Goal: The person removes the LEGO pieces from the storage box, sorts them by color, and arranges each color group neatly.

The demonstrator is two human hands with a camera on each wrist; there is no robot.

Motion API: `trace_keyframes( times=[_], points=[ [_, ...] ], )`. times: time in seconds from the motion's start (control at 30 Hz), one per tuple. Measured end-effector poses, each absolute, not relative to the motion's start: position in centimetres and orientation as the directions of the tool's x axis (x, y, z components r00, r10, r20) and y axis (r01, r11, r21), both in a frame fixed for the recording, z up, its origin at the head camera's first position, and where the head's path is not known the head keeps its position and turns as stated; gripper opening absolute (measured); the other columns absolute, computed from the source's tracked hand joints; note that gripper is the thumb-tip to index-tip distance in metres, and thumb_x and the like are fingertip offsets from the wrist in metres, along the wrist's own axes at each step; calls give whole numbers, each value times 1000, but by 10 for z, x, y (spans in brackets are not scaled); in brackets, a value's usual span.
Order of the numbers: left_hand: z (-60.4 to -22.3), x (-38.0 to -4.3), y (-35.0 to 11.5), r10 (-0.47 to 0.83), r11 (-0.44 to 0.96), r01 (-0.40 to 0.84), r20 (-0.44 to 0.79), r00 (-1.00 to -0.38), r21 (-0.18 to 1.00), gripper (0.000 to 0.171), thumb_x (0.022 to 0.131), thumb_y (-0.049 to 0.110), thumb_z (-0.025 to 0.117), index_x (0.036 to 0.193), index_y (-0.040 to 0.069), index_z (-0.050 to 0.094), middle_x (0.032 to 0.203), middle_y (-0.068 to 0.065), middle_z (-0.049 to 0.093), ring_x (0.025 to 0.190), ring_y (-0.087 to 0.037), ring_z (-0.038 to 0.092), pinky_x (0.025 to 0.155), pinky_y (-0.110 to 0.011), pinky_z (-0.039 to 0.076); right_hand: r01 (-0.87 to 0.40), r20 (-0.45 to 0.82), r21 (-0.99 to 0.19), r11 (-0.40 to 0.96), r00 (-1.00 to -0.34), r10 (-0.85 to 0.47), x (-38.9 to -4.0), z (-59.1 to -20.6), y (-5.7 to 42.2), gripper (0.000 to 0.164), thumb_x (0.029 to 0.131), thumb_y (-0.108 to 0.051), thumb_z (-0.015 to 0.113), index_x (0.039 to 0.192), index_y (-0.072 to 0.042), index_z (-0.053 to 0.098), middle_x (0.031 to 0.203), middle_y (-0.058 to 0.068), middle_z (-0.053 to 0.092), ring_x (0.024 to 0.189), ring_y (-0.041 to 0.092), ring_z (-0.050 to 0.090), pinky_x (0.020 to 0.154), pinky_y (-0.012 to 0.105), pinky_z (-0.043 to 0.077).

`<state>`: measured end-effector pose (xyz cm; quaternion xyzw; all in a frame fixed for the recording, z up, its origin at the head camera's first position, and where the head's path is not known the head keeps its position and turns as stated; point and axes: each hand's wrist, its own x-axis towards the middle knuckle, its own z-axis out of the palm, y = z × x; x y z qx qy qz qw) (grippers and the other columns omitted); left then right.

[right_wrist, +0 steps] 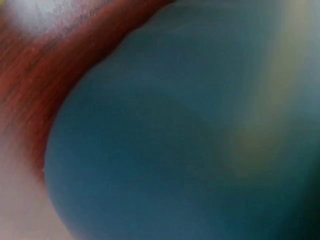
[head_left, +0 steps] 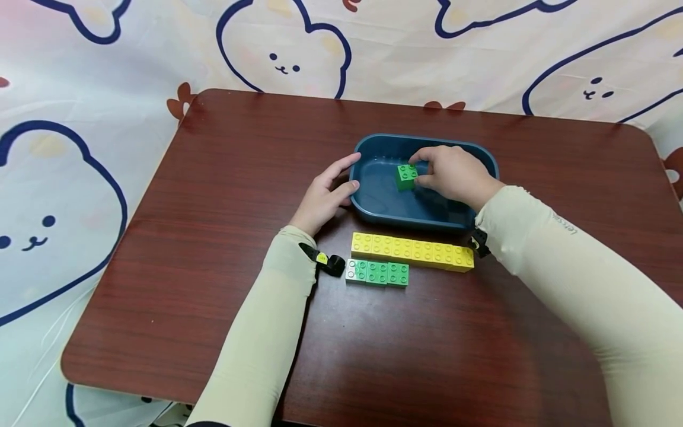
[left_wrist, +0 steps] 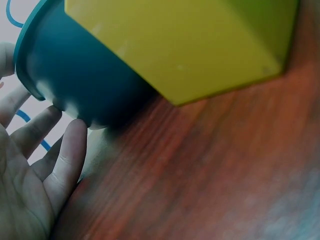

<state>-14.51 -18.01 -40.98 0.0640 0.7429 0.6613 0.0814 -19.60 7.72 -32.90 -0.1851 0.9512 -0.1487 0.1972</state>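
Note:
A dark blue tray stands on the table with a green toy brick inside. My right hand reaches over the tray and pinches that brick, thumb at its right side and index finger at its back edge. Its other fingers are hidden. At the tray's left end my left hand rests its extended fingertips against the wall; the left wrist view shows those fingers at the outer side. In the right wrist view the tray wall fills most of the picture, blurred.
Before the tray lies a row of several yellow bricks, and nearer me a shorter row of three green bricks, by the left wrist's camera strap. The brown table has rounded corners; a patterned cloth hangs behind it.

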Motion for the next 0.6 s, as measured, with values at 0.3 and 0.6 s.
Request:
trace_keyframes(
  times=[0.3, 0.6],
  points=[
    [-409, -146, -179, 206, 123, -15, -41, -978, 992, 48, 101, 23, 59, 146, 38, 52, 142, -2, 55, 95, -27, 65, 79, -40, 56, -284, -276, -386, 878, -872, -404, -182, -319, 85, 43, 97, -33, 65, 133, -9, 61, 85, 10, 62, 69, 23, 57, 59, 36, 45],
    [-406, -147, -179, 208, 128, -34, -60, -976, 991, 51, 102, 19, 58, 150, 32, 48, 146, -3, 53, 102, -25, 64, 82, -39, 56, -330, -129, -459, 825, -894, -429, -141, -301, 97, 37, 95, -32, 68, 125, -12, 65, 75, 4, 60, 58, 22, 52, 52, 37, 42]
  ],
)
